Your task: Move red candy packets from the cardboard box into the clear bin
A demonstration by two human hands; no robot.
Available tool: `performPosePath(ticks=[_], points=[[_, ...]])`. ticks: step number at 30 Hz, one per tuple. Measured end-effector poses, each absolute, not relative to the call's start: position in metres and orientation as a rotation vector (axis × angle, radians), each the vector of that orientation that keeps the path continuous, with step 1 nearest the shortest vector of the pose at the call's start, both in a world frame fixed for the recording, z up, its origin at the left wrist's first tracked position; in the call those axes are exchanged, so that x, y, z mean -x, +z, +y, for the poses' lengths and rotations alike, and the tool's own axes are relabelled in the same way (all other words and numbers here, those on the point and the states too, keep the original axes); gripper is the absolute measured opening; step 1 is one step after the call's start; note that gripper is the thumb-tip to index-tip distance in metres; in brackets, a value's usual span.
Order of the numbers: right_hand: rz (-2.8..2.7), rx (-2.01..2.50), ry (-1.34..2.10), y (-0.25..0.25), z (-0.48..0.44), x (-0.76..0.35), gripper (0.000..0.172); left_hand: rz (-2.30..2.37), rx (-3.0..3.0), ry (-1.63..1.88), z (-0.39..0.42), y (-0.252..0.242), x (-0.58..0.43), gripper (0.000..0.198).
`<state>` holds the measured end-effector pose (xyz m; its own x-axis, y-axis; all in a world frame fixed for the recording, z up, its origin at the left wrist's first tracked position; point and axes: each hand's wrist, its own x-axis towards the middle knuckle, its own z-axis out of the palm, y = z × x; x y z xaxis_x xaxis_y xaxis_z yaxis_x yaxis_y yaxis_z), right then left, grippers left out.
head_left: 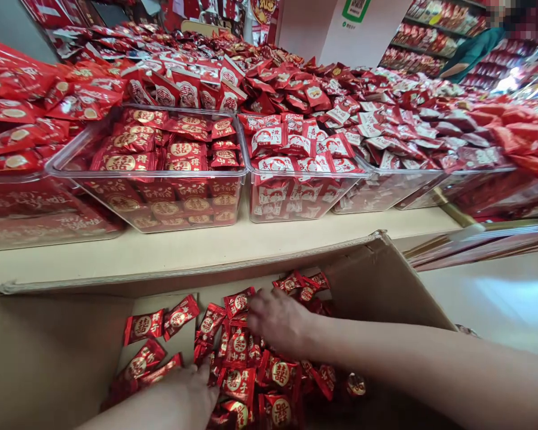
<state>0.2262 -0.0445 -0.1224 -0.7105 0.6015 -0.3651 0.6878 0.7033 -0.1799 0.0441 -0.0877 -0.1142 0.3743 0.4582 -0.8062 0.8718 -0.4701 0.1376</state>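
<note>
Candies [280,373] seemingly being gathered in box [49,352]
Left hand [183,397], right hand [280,321]: grip cannot be told; cupping seems called for.

Bright indoor light, small glints on glossy red wrappers [280,373], shadow inside the near cardboard box [49,352], white glare on a pale surface [502,304] at right, right hand [275,319] blurred, edges stretched.

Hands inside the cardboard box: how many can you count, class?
2: the left hand, lower in view, over red packets, and the right hand, higher up, over others. No other hands show there.
</note>
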Motion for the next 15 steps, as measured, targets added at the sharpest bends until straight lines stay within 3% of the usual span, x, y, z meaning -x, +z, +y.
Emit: performPosePath(ticks=[2,4,8,15], points=[[2.741,-0.706,-0.522,-0.122,-0.058,-0.224,0.037,1.105,-2.06,-1.116,-0.093,-0.109,-0.054,0.069],[2.66,-0.665,-0.545,-0.12,-0.067,-0.223,0.043,1.086,-2.043,-1.148,-0.096,-0.103,-0.061,0.065],[2.421,-0.827,-0.481,-0.109,-0.067,-0.222,0.029,1.073,-2.027,-1.103,-0.1,-0.101,-0.063,0.055],[2.176,-0.994,-0.444,-0.097,-0.053,-0.225,0.028,0.979,-1.976,-0.719,-0.101,-0.092,-0.049,0.048]])
